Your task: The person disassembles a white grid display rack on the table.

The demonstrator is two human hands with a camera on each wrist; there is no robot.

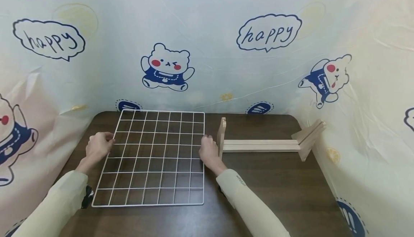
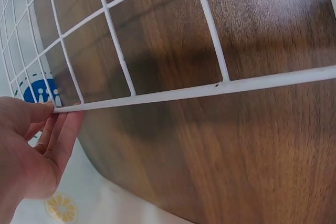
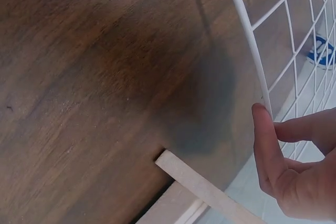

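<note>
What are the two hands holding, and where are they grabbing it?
Both hold the white wire grid: the left hand pinches its left edge, and the right hand grips its right edge.

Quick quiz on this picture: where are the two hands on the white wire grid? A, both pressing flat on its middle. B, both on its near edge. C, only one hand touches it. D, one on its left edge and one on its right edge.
D: the left hand pinches the left edge of the white wire grid and the right hand holds its right edge, beside the wooden stand.
</note>
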